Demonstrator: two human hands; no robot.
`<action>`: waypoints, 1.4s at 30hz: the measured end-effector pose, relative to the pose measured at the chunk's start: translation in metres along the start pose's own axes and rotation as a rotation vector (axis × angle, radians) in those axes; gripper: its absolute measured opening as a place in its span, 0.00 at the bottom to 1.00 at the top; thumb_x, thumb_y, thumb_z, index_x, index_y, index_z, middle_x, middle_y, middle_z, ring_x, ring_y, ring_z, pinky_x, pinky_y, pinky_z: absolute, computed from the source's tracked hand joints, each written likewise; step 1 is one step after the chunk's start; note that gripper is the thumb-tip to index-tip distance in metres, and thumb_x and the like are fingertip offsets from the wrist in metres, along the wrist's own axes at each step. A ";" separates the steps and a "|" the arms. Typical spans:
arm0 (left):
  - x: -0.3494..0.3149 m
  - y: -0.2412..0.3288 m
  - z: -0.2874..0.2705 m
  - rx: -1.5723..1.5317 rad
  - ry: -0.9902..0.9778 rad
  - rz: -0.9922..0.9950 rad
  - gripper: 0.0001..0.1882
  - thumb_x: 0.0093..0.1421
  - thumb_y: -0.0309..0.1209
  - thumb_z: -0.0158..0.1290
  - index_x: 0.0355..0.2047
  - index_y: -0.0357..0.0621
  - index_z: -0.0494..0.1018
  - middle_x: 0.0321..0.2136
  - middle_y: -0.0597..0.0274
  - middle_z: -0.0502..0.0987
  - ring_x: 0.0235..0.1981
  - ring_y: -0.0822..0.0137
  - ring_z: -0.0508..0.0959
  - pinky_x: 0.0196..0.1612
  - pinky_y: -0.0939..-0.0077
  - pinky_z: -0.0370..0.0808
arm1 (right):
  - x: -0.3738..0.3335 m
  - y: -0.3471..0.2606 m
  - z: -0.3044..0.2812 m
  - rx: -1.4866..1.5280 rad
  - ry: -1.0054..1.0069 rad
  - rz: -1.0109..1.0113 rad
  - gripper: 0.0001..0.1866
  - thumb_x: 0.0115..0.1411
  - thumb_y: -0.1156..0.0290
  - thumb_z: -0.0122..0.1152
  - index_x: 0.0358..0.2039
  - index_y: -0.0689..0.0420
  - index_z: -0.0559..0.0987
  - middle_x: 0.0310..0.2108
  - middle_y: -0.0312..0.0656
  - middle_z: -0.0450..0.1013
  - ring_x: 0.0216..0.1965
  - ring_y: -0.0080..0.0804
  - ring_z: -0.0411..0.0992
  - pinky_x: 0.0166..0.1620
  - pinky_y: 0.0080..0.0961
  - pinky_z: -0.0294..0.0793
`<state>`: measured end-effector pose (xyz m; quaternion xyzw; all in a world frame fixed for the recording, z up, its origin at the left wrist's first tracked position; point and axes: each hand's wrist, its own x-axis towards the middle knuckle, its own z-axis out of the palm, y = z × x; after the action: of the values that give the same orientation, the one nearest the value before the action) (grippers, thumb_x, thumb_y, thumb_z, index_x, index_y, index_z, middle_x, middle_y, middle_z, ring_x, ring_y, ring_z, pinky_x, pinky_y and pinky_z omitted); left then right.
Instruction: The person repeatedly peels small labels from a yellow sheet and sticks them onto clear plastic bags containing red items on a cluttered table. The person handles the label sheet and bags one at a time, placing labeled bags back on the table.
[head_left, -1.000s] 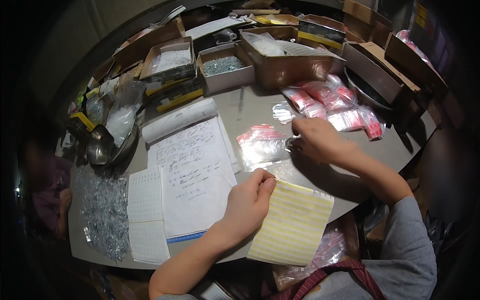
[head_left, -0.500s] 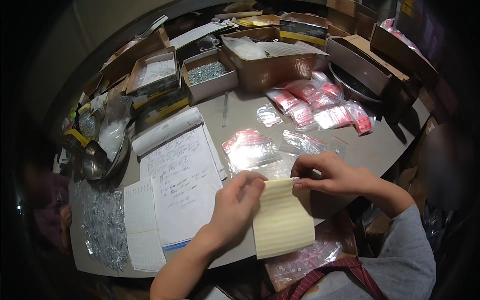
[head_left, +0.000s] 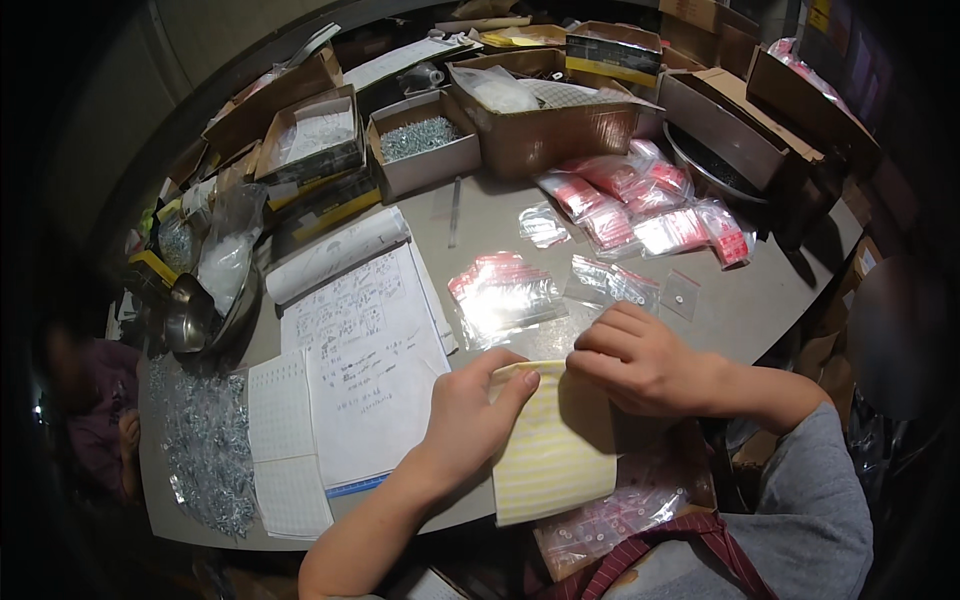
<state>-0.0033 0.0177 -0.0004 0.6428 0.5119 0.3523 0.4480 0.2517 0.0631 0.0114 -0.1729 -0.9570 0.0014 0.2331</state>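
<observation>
A yellow-and-white striped sheet (head_left: 555,455), looking like a label sheet, hangs over the table's near edge. My left hand (head_left: 470,415) pinches its upper left part, thumb in front. At its upper right, my right hand (head_left: 640,365) is closed with the fingers curled; the fingertips are hidden, so I cannot tell what they hold. Just beyond my hands lie a stack of clear zip bags (head_left: 505,300) with red print and a few small zip bags (head_left: 680,297) holding white rings. Below the sheet, more small bags of rings (head_left: 610,525) lie by my lap.
An open notebook (head_left: 375,380) with handwriting lies left, beside bagged screws (head_left: 205,450). A metal bowl (head_left: 190,315) stands behind these. Farther back are a box of screws (head_left: 425,165), a large carton (head_left: 550,140) and red-printed packets (head_left: 650,205). Another person (head_left: 105,410) sits far left.
My right hand has turned, its fingers curling downward and hiding the fingertips. My left thumb now lies across the front of the sheet, and the sheet has shifted slightly left.
</observation>
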 end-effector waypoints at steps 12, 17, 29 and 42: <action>0.002 0.001 0.001 0.040 0.019 0.004 0.12 0.66 0.33 0.58 0.41 0.35 0.79 0.31 0.58 0.83 0.33 0.73 0.79 0.38 0.74 0.77 | 0.065 0.075 0.010 0.294 -0.322 0.521 0.11 0.59 0.67 0.65 0.36 0.63 0.80 0.30 0.51 0.77 0.32 0.49 0.77 0.39 0.40 0.75; -0.002 0.003 0.000 0.088 0.036 0.045 0.13 0.65 0.34 0.58 0.42 0.36 0.78 0.31 0.52 0.83 0.33 0.69 0.81 0.39 0.72 0.77 | 0.070 0.076 0.015 -0.026 -0.367 0.451 0.16 0.57 0.61 0.67 0.30 0.64 0.78 0.29 0.55 0.77 0.34 0.57 0.77 0.40 0.46 0.75; -0.001 0.003 0.000 0.083 0.019 0.053 0.12 0.65 0.34 0.57 0.41 0.36 0.78 0.32 0.50 0.83 0.34 0.65 0.83 0.39 0.70 0.78 | 0.084 0.086 0.004 0.585 -0.363 0.501 0.15 0.62 0.63 0.65 0.42 0.61 0.80 0.32 0.49 0.79 0.34 0.40 0.78 0.39 0.38 0.77; -0.001 0.000 0.002 0.103 0.037 0.051 0.13 0.64 0.34 0.57 0.42 0.36 0.78 0.31 0.50 0.83 0.33 0.62 0.83 0.39 0.68 0.78 | 0.076 0.091 0.022 -0.149 -0.350 0.391 0.10 0.52 0.75 0.64 0.33 0.64 0.74 0.27 0.53 0.75 0.35 0.58 0.74 0.40 0.47 0.72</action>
<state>-0.0020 0.0159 -0.0010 0.6713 0.5210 0.3487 0.3955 0.2085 0.1752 0.0183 -0.3683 -0.9285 0.0059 0.0462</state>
